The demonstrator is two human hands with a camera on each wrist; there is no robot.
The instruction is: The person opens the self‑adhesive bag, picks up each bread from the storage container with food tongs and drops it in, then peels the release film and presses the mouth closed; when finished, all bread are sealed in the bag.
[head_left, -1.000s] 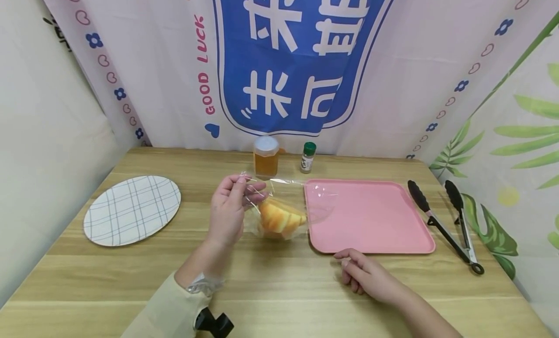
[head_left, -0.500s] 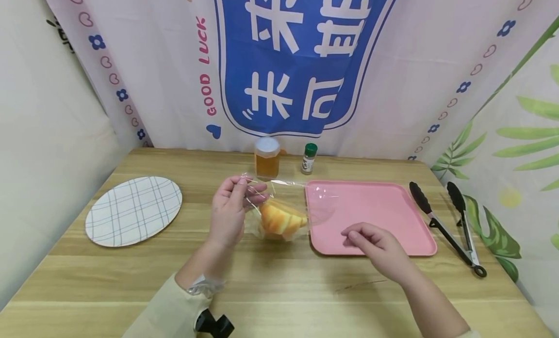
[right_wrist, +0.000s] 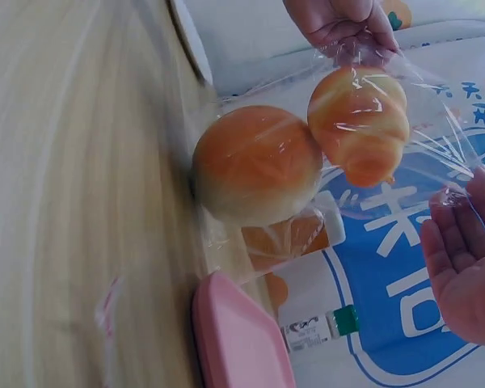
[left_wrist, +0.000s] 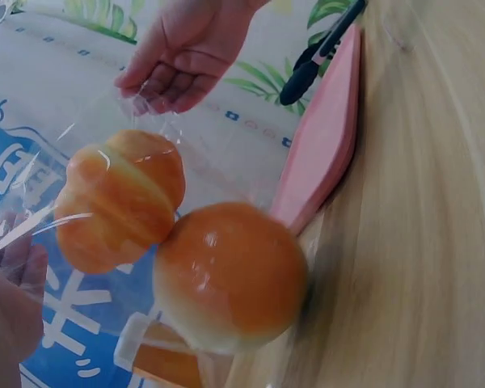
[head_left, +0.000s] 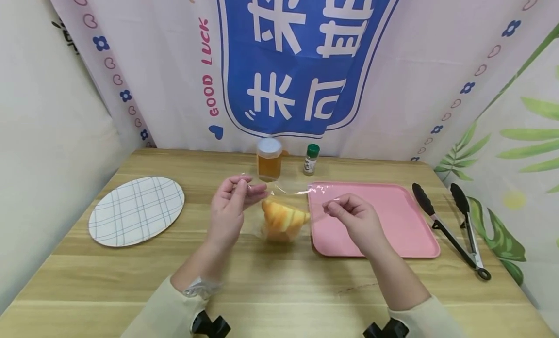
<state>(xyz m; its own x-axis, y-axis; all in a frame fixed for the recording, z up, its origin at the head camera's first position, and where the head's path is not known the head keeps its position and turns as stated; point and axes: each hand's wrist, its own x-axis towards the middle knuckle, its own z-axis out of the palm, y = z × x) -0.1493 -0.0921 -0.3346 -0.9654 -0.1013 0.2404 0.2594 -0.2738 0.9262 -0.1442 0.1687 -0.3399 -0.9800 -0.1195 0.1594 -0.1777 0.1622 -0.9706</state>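
Observation:
A clear plastic bag (head_left: 290,190) hangs between my two hands at the middle of the table. My left hand (head_left: 229,207) pinches its upper left edge between thumb and fingers. On the other side my right hand (head_left: 355,219) pinches the upper right edge, over the pink tray's near left part. Inside the bag are a croissant-shaped bread roll (left_wrist: 117,198) and a round bun (left_wrist: 230,275). Both wrist views show the two pieces touching, the round bun (right_wrist: 259,166) lower and close over the table. The bread roll (right_wrist: 360,121) is nearer the bag's top.
Behind the bag stand a jar of amber contents (head_left: 269,161) and a small green-capped shaker bottle (head_left: 311,161). A pink tray (head_left: 384,202) lies to the right, with black-tipped tongs (head_left: 458,236) beyond it. At the left lies an oval checked plate (head_left: 137,212). A curtain (head_left: 174,86) hangs behind.
My right hand has risen from beside the tray's near edge, moved left and taken hold of the bag's right edge. My left hand has stayed nearly still, pinching the bag.

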